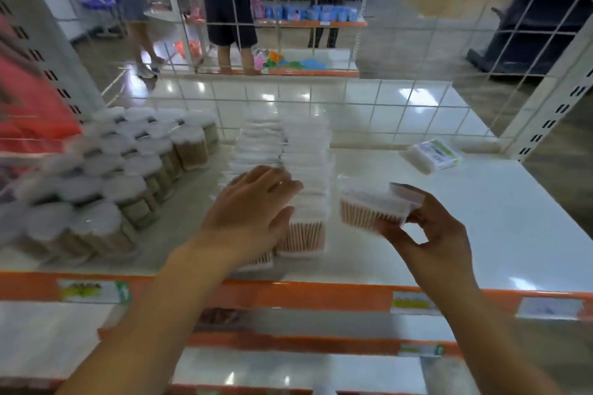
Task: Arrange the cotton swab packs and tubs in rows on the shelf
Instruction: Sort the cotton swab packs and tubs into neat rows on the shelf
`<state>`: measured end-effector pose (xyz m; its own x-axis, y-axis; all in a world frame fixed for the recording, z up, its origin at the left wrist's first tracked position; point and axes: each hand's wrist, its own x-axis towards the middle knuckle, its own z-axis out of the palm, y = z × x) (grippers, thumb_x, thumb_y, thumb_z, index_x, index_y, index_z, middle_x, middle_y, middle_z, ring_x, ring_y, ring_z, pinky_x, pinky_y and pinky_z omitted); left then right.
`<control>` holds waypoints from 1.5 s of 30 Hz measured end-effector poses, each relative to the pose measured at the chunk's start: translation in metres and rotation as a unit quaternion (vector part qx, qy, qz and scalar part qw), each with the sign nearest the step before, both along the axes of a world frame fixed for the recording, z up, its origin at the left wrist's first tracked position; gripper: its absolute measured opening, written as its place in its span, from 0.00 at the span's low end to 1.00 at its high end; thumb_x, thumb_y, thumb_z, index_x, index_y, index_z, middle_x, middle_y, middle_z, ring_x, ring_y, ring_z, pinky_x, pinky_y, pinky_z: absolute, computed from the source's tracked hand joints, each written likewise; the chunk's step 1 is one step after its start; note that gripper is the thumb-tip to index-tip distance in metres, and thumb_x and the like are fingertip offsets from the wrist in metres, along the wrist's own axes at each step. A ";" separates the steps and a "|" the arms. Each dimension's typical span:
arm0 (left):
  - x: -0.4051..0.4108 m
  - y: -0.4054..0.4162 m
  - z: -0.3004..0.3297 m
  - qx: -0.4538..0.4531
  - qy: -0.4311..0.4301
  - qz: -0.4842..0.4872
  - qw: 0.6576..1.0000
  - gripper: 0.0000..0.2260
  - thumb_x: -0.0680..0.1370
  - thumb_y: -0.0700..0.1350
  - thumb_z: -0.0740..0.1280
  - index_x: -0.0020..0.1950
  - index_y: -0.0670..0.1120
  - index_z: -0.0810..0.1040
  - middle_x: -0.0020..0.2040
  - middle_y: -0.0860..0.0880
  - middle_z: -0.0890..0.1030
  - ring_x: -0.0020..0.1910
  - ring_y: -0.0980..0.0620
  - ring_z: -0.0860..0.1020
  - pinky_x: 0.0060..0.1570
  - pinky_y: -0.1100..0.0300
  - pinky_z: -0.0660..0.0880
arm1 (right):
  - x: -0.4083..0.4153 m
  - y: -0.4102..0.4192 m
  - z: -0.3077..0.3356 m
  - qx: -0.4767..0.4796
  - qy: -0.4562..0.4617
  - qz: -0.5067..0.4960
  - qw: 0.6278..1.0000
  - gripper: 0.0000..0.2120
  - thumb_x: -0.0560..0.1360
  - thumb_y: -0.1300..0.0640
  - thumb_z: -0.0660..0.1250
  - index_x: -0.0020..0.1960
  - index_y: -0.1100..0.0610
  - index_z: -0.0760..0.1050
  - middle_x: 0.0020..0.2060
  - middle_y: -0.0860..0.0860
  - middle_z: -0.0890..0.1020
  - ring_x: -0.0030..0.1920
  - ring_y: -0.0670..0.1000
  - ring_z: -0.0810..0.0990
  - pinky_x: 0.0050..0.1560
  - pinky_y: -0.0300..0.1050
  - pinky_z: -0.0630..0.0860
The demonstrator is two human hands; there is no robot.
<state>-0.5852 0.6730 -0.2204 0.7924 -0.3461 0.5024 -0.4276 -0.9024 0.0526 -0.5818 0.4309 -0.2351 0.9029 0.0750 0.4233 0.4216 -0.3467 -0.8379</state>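
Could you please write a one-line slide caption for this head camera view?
Right hand holds a cotton swab pack beside two pack rows; left hand rests on them.

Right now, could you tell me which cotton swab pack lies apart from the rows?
The green-labelled cotton swab pack lying flat alone at the white shelf's back right; the others stand in rows or sit in the right hand.

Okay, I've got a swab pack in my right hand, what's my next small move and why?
Probably set the pack in your right hand down just right of the two pack rows; that shelf space is bare and your left hand steadies them.
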 end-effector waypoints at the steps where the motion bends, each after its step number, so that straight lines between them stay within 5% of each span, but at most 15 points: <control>1: -0.003 0.011 -0.003 -0.007 -0.004 -0.002 1.000 0.15 0.72 0.49 0.58 0.53 0.46 0.77 0.49 0.49 0.80 0.51 0.52 0.72 0.46 0.54 0.76 | -0.006 0.008 0.001 -0.005 -0.010 0.011 1.000 0.18 0.64 0.47 0.72 0.53 0.39 0.74 0.47 0.28 0.77 0.43 0.38 0.78 0.44 0.24 0.70; 4: -0.015 0.034 -0.013 -0.010 -0.019 -0.012 1.000 0.12 0.74 0.49 0.59 0.55 0.48 0.75 0.48 0.49 0.79 0.50 0.52 0.71 0.44 0.59 0.75 | -0.018 0.029 -0.003 -0.033 -0.022 0.034 0.999 0.21 0.64 0.45 0.68 0.56 0.37 0.71 0.46 0.26 0.77 0.43 0.35 0.77 0.44 0.23 0.69; 9: -0.028 0.048 -0.036 -0.011 -0.079 -0.023 0.997 0.12 0.77 0.50 0.57 0.57 0.46 0.73 0.50 0.46 0.78 0.52 0.49 0.71 0.51 0.60 0.66 | -0.025 0.057 -0.032 -0.052 -0.034 0.048 0.997 0.21 0.65 0.57 0.70 0.56 0.42 0.74 0.40 0.32 0.78 0.44 0.32 0.76 0.45 0.22 0.68; 11: -0.028 0.051 -0.048 -0.013 -0.079 -0.024 0.996 0.15 0.80 0.52 0.53 0.60 0.46 0.71 0.53 0.44 0.79 0.56 0.46 0.70 0.55 0.57 0.65 | -0.023 0.068 -0.041 -0.068 -0.035 0.013 0.997 0.20 0.67 0.55 0.68 0.58 0.43 0.73 0.46 0.37 0.76 0.47 0.33 0.75 0.49 0.22 0.67; 15: -0.029 0.051 -0.063 -0.008 -0.044 -0.011 0.999 0.18 0.78 0.53 0.55 0.64 0.46 0.68 0.64 0.44 0.69 0.65 0.44 0.65 0.64 0.49 0.65 | -0.023 0.076 -0.050 -0.151 -0.084 -0.120 0.978 0.29 0.69 0.48 0.62 0.68 0.51 0.58 0.64 0.52 0.63 0.63 0.50 0.64 0.61 0.45 0.65; 19: -0.032 0.044 -0.062 -0.012 -0.015 -0.002 1.000 0.22 0.74 0.50 0.57 0.68 0.47 0.64 0.69 0.45 0.62 0.69 0.43 0.60 0.68 0.49 0.55 | -0.026 0.081 -0.051 -0.269 -0.115 -0.117 0.949 0.43 0.64 0.60 0.71 0.72 0.47 0.52 0.72 0.52 0.52 0.70 0.57 0.53 0.64 0.56 0.55; 25: -0.028 0.042 -0.065 0.011 0.043 0.024 0.999 0.27 0.72 0.51 0.56 0.71 0.46 0.62 0.71 0.44 0.64 0.71 0.45 0.57 0.70 0.51 0.47 | -0.010 0.089 -0.060 -0.317 -0.141 -0.036 0.937 0.27 0.70 0.56 0.56 0.69 0.51 0.62 0.71 0.54 0.60 0.70 0.60 0.56 0.65 0.58 0.59; 32: -0.020 0.048 -0.064 0.000 0.075 0.002 0.997 0.29 0.70 0.52 0.57 0.70 0.44 0.63 0.68 0.42 0.70 0.69 0.47 0.60 0.70 0.55 0.47 | -0.012 0.106 -0.062 -0.319 -0.170 -0.061 0.930 0.26 0.71 0.58 0.54 0.69 0.55 0.63 0.71 0.52 0.63 0.73 0.61 0.53 0.67 0.64 0.49; 45: -0.014 0.054 -0.065 -0.040 0.073 -0.047 0.995 0.26 0.72 0.50 0.59 0.70 0.45 0.65 0.71 0.44 0.67 0.71 0.48 0.60 0.71 0.54 0.50 | 0.007 0.104 -0.058 -0.283 -0.120 -0.035 0.951 0.29 0.66 0.57 0.54 0.68 0.51 0.63 0.68 0.51 0.69 0.70 0.58 0.59 0.58 0.71 0.68</control>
<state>-0.5990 0.7267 -0.2853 0.8252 -0.3845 0.4137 -0.4916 -0.8496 0.1910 -0.5746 0.5351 -0.2928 0.7965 0.2958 0.5274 0.5369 -0.7473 -0.3916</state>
